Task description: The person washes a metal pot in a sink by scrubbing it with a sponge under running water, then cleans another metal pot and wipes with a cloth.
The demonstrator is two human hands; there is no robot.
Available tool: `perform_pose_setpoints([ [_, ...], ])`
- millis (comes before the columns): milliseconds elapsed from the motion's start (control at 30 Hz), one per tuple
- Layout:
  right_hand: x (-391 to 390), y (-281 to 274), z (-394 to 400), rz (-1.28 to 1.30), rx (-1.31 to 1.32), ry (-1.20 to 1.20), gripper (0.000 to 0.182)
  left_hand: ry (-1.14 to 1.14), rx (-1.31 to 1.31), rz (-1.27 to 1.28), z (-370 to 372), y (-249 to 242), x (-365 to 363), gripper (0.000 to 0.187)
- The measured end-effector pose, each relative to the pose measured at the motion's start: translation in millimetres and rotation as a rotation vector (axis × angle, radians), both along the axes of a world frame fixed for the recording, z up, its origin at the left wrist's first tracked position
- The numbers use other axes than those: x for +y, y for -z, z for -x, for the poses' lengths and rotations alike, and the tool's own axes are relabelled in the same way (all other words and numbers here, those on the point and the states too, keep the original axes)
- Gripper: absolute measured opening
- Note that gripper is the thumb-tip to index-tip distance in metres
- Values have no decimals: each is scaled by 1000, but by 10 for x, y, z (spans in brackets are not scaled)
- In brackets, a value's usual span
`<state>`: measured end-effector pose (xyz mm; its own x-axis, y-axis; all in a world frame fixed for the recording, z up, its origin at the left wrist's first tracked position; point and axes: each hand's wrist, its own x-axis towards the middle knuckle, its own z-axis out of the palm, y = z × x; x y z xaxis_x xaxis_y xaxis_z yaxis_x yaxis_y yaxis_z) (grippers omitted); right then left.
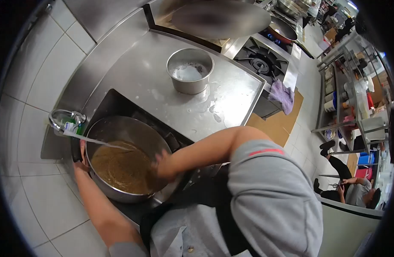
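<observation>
A large metal pot sits tilted in the sink, with brown, murky water in it. At the pot's left side my left hand is closed around its dark handle. My right hand reaches into the pot by the inner right wall. Motion blurs its fingers, and whether it holds anything is hidden. From the faucet a stream of water runs into the pot.
A smaller metal pot with whitish contents stands on the steel counter. Beyond are a gas burner, a frying pan and a purple cloth. A green bottle stands behind the faucet. Another person is at right.
</observation>
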<state>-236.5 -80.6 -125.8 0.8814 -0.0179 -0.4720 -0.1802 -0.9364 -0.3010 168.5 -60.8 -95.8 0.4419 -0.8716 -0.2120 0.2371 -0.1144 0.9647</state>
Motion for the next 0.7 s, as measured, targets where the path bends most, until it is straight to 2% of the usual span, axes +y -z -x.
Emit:
perform_pose_setpoints([
  [33,-192,-36,169,67,-84,71,48,18,-11,-24,31,-77,33,35],
  [67,-390,-147,378,15,-86,72,46,39,-25,-49,64,-181,65,36],
  [100,-511,160,574,-225,-318,295,41,71,-39,-84,107,-290,88,36],
  [133,-684,-10,773,-528,-447,294,35,74,-60,-110,120,-379,137,37],
  [167,-706,-291,1014,-654,-502,463,31,62,-89,-143,103,-471,202,37],
  [200,-796,-255,1221,-691,-651,487,32,-8,-135,-166,8,-468,269,38],
  [233,-834,-433,1465,-588,-825,558,33,-77,-180,-192,-86,-464,335,39],
  [300,-1063,-429,1979,-442,-924,843,36,-367,-318,-248,134,-616,476,45],
  [367,-1393,-323,2579,-176,-1061,1123,38,-404,-332,-213,786,-902,572,46],
  [433,-1598,-327,3244,168,-1114,1444,33,-442,-342,-179,1224,-925,616,48],
  [467,-1851,-41,3765,512,-1067,1374,31,-382,-356,-238,1355,-854,645,47],
  [500,-1969,150,4218,480,-887,1524,37,-323,-369,-298,1481,-789,665,48],
  [533,-1982,412,4628,567,-786,1515,47,-341,-372,-305,1613,-737,662,48],
  [567,-1850,575,4783,766,-262,1642,55,-611,-843,-190,1745,-682,634,45],
  [600,-1728,1052,5143,830,-280,1559,57,-870,-1318,-60,1900,-650,594,43],
  [633,-1631,1450,5386,892,-299,1475,59,-895,-1630,154,2109,-759,532,34],
  [700,-1413,1148,5102,843,-276,1639,53,-611,-1497,350,2677,-873,238,28],
])
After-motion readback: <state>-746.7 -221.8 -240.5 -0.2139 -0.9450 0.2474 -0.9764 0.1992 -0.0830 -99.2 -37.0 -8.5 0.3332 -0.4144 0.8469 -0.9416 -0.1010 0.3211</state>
